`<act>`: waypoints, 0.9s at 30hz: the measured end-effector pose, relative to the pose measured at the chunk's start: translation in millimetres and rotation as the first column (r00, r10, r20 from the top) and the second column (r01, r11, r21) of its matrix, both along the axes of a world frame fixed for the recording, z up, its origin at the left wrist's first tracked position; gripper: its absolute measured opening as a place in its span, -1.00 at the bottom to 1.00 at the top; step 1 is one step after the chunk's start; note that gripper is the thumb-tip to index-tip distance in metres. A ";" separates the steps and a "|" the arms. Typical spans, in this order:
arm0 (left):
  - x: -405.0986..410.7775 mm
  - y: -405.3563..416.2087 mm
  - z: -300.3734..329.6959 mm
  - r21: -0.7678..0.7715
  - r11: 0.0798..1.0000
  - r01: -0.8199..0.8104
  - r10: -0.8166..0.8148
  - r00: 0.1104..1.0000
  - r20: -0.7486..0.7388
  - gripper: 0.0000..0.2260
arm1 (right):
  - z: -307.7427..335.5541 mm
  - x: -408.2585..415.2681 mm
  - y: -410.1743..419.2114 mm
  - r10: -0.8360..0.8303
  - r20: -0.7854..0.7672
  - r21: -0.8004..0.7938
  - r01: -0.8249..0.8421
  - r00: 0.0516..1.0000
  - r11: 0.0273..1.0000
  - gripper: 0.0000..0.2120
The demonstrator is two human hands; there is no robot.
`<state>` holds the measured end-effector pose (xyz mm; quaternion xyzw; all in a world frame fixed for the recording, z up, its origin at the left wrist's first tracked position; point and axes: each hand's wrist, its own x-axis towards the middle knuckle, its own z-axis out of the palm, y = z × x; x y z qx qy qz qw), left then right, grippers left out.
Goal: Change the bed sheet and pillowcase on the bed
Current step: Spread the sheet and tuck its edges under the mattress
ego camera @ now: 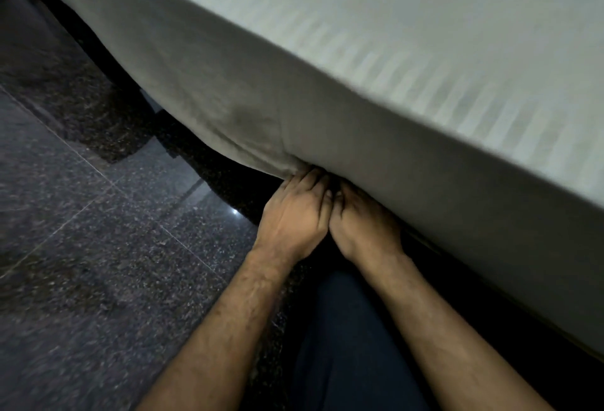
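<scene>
A white bed sheet with faint woven stripes (pixel 376 60) covers the mattress, which fills the upper right of the head view. Its side hangs smooth down to the bed's lower edge. My left hand (pixel 294 214) and my right hand (pixel 364 217) sit side by side under that lower edge, near the mattress corner. The fingers of both hands are curled up into a bunched fold of the sheet (pixel 287 162) and their tips are hidden beneath the mattress. No pillow or pillowcase is in view.
Dark speckled polished floor tiles (pixel 98 230) lie to the left of the bed. The space under the bed is black shadow. My leg in dark blue trousers (pixel 353 345) is between my forearms, close to the bed's side.
</scene>
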<state>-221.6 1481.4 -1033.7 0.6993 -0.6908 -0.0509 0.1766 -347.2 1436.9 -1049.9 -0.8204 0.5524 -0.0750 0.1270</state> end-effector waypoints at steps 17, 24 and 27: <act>13.6 -27.5 -5.3 0.036 0.991 0.129 -0.133 0.973 0.189 -0.72 | -6.4 9.7 -13.6 0.001 0.060 -0.007 0.000 0.998 1.000 -0.61; 10.3 -68.0 13.4 0.306 0.952 0.027 -0.132 0.935 0.329 -0.62 | -6.8 -4.9 -10.9 0.009 0.109 -0.223 0.016 0.994 0.975 -0.74; 16.6 -70.7 19.7 0.438 0.899 0.011 -0.189 0.911 0.367 -0.57 | 5.0 -9.5 -5.5 0.089 0.139 -0.231 -0.056 0.986 0.971 -0.73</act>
